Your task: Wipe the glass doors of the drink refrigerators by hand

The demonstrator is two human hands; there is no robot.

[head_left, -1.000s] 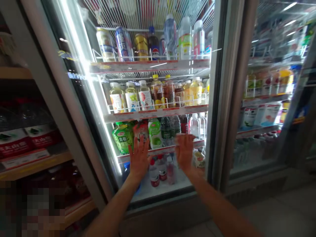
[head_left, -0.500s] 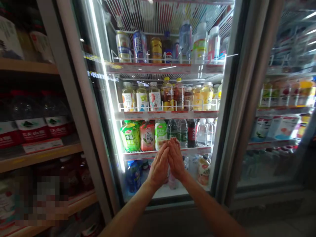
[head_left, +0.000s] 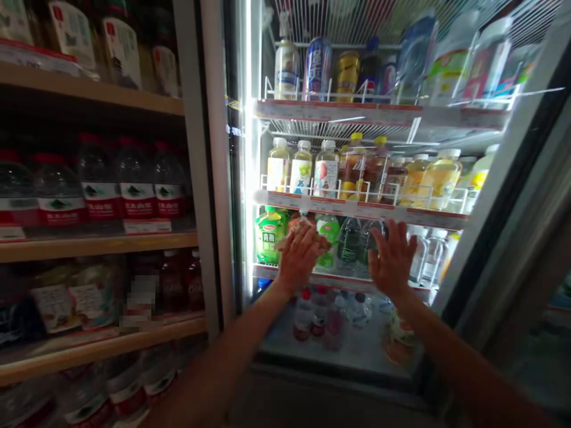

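Observation:
My left hand presses a crumpled, pinkish-tan cloth to the glass door of a lit drinks fridge. The cloth sticks out on both sides of the fingers; its exact kind is hard to make out. Off to the right, my right hand is raised with its fingers apart and nothing in it. It is close to the glass; whether it touches cannot be told. Behind the glass, near my left hand, stand a green-labelled bottle and a light green bottle.
More bottles and cans fill the fridge racks, such as a gold can. A wooden shelf with red-capped water bottles stands on the left. The door's dark frame slants down the right side.
My hands have parted: the left is now on the cloth at the left, the right has moved away to the right and spread its fingers. The view has turned left and closer.

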